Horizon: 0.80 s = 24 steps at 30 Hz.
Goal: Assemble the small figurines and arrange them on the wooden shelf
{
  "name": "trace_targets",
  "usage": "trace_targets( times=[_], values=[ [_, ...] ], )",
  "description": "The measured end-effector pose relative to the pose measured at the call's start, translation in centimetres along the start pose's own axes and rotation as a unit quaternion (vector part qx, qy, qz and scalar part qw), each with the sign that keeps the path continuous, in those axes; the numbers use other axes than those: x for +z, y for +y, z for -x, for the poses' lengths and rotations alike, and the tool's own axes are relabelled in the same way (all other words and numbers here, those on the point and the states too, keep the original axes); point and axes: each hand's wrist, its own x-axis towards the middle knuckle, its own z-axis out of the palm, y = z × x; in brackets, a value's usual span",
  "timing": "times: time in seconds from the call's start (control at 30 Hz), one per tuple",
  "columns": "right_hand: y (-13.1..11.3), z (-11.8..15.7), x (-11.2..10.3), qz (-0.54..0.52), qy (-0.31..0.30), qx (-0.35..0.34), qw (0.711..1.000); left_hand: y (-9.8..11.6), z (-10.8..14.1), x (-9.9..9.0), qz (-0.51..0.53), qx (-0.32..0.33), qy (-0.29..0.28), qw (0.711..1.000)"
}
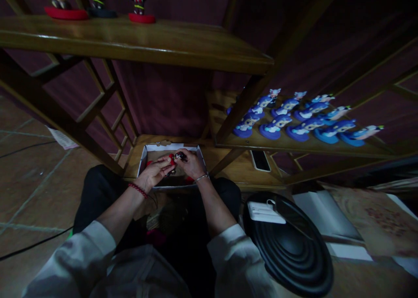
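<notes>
Above a shallow white-edged cardboard box (200,152), both my hands are on a small figurine (179,156) with a dark head and a red round base. My left hand (156,171), with a red bead bracelet at the wrist, grips the base between thumb and fingers. My right hand (192,163) pinches the dark upper part. Inside the box, more red and dark pieces show partly below my hands, too dim to make out fully.
Several blue figurines (276,126) stand on the shelf to the right, and a few red- or dark-based ones (139,4) on the upper shelf (146,41). A phone (260,160) lies on the lower board. A black round stool (294,250) bearing a white device (266,212) is at right.
</notes>
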Motion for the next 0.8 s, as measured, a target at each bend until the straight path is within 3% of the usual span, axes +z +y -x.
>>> trace_targets(
  times=[0.47,0.8],
  values=[
    [0.4,1.1,0.6,0.027,0.038,0.012,0.999,-0.2,1.3,-0.4,0.002,0.002,-0.013,1.0],
    [-3.2,1.6,-1.1,0.021,0.04,0.001,0.999,1.2,4.3,1.1,-0.01,0.031,-0.091,0.995]
  ],
)
